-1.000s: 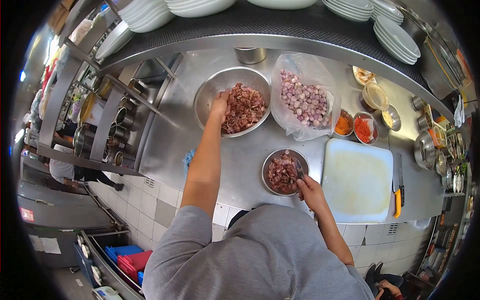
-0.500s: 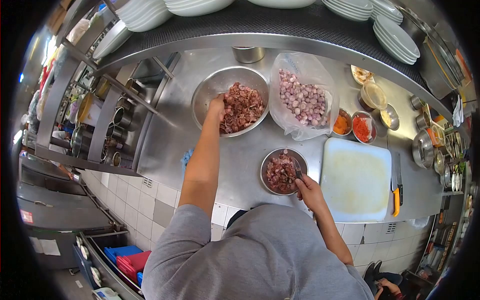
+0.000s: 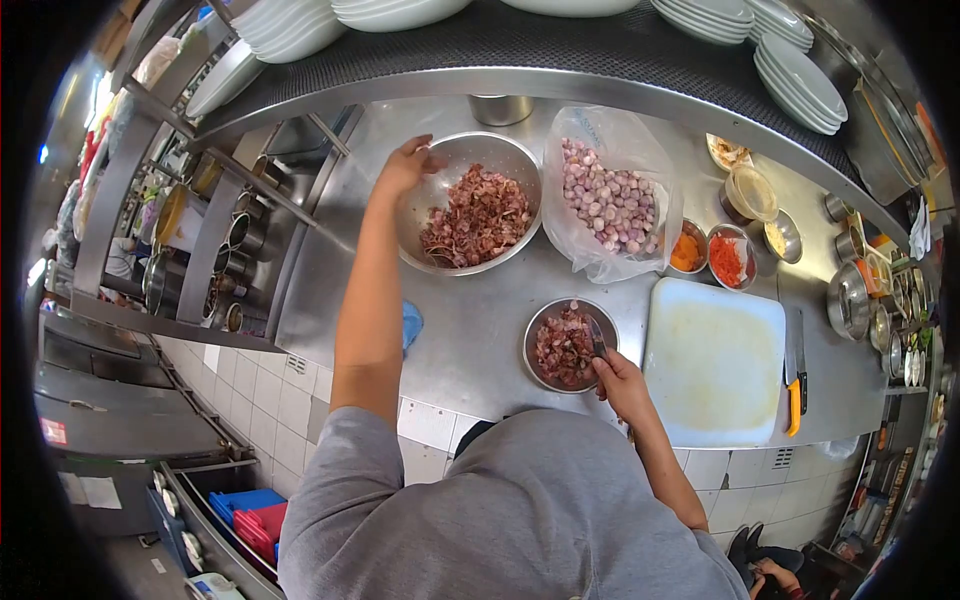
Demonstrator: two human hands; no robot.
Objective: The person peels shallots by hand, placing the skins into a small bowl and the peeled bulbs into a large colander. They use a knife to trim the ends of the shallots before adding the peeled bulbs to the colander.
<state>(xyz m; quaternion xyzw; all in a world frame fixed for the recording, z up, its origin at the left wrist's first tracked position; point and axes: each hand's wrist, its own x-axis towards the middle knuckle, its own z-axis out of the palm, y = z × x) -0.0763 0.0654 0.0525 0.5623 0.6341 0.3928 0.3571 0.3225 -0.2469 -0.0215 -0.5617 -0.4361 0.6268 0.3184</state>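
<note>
My left hand [image 3: 404,170] is over the left rim of a large steel bowl [image 3: 415,235], its fingers spread and nothing visible in them. Reddish-purple shallot peelings [image 3: 477,220] are heaped in that bowl. Near the counter's front edge, my right hand [image 3: 622,384] grips a small knife [image 3: 598,343] by its dark handle, the blade over a smaller steel bowl [image 3: 531,368]. Inside this smaller bowl is a pile of dark red and purplish pieces [image 3: 563,345], which look like shallots or their skins. A clear plastic bag [image 3: 602,265] of whole shallots [image 3: 610,195] stands between the bowls and the back shelf.
A white cutting board [image 3: 715,360] lies to the right, with a yellow-handled knife [image 3: 793,400] beside it. Small bowls of orange [image 3: 687,252] and red [image 3: 727,260] chopped food stand behind. A blue cloth [image 3: 411,325] lies near my left forearm. White plates [image 3: 795,85] fill the overhead shelf.
My left hand has come out of the peelings, moving up and left to the bowl's rim, and its fingers have spread. More of the blue cloth shows. My right hand has barely moved.
</note>
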